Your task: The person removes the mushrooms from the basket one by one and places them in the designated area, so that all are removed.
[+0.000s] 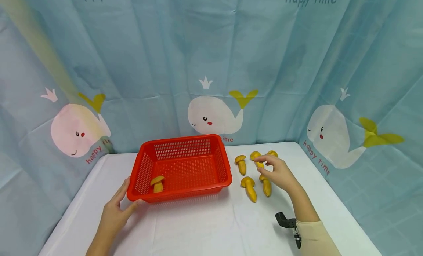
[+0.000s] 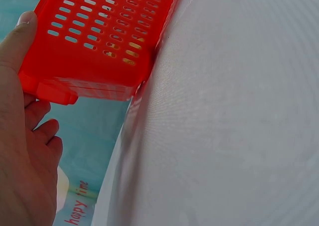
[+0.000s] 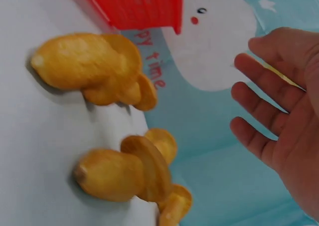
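Note:
My left hand [image 1: 114,214] grips the front left corner of a red plastic basket [image 1: 186,193], thumb at the front rim and fingers along the left side. In the left wrist view the fingers curl beneath the basket's rim [image 2: 55,89]. One yellow-brown toy mushroom [image 1: 158,186] is inside the basket at its left end. My right hand [image 1: 279,173] hovers empty over several similar mushrooms right of the basket, fingers spread and slightly bent. Nearest its fingertips are a mushroom at the back [image 1: 259,160] and one below the palm [image 1: 266,188], both partly covered by the hand.
Other mushrooms lie near the basket's right wall, one farther back [image 1: 242,166] and one in front [image 1: 249,190]. Another cap [image 1: 272,153] shows behind the right hand. A white cloth covers the table [image 1: 198,226]. A blue whale-print curtain [image 1: 158,72] hangs around the back and sides.

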Demonstrator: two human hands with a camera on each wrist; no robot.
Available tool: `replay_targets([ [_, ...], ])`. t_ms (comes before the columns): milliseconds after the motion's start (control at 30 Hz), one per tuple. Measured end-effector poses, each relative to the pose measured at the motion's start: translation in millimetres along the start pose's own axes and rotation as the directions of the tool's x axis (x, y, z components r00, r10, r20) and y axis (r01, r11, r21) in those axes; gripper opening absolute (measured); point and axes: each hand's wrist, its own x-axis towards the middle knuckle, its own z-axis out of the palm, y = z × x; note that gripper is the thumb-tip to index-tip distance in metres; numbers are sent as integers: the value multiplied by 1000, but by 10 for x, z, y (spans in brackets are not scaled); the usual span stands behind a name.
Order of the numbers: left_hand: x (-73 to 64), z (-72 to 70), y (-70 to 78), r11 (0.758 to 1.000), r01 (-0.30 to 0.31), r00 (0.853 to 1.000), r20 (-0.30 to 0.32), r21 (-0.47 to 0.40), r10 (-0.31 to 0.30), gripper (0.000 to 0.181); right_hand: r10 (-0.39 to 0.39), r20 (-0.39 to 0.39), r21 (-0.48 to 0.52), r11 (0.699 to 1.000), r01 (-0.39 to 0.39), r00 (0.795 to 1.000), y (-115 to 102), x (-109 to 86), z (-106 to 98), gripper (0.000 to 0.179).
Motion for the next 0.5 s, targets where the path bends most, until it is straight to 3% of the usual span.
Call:
replay_targets([
  [267,3,16,-41,999,-44,999,-26,-7,44,90,-44,-10,4,999,44,999,-110,21,184,31],
  [500,6,30,-57,999,-41,999,-27,-10,41,90,-91,-2,-9,996,91,996,-249,49,286,30],
])
